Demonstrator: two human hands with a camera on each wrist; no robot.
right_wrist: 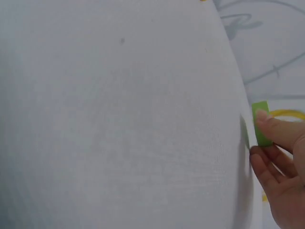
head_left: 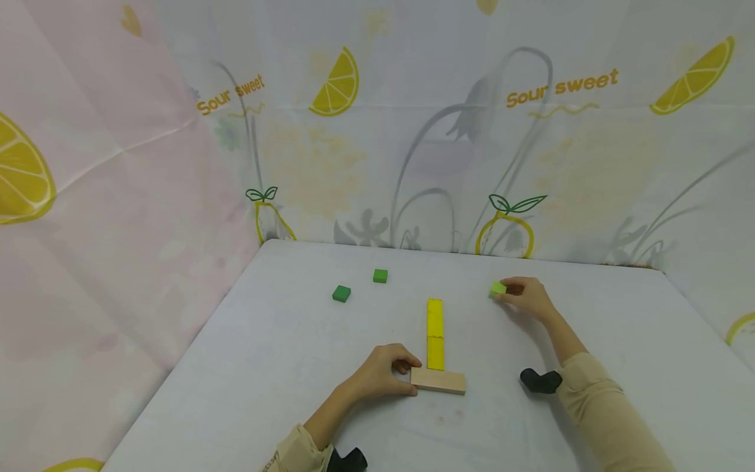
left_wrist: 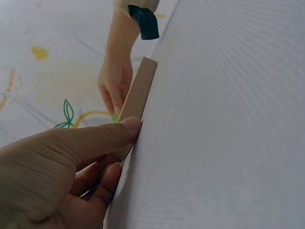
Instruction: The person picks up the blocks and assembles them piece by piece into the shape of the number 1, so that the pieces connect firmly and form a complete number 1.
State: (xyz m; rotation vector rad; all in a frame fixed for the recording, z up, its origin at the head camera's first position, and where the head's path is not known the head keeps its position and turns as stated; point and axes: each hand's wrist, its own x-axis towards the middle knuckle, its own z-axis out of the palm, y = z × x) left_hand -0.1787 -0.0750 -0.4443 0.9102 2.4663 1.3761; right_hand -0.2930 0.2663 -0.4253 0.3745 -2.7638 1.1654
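Observation:
My left hand [head_left: 380, 372] pinches the left end of a plain wooden block [head_left: 438, 380], which lies crosswise on the table. In the left wrist view the thumb is against one side of the wooden block [left_wrist: 138, 90], with fingers on the other. Two yellow blocks [head_left: 434, 318] run end to end away from its far side, forming a T shape with it. Farther back on the right, my right hand [head_left: 527, 298] holds a light green block [head_left: 497, 288] between thumb and fingers. The right wrist view shows this light green block [right_wrist: 261, 124] at the table surface.
Two darker green blocks, one nearer [head_left: 341, 294] and one farther back [head_left: 380, 276], lie on the left of the white-covered table [head_left: 265, 367]. A printed cloth [head_left: 377, 164] hangs behind the table and along its left side. A black band [head_left: 539, 381] sits at the right wrist.

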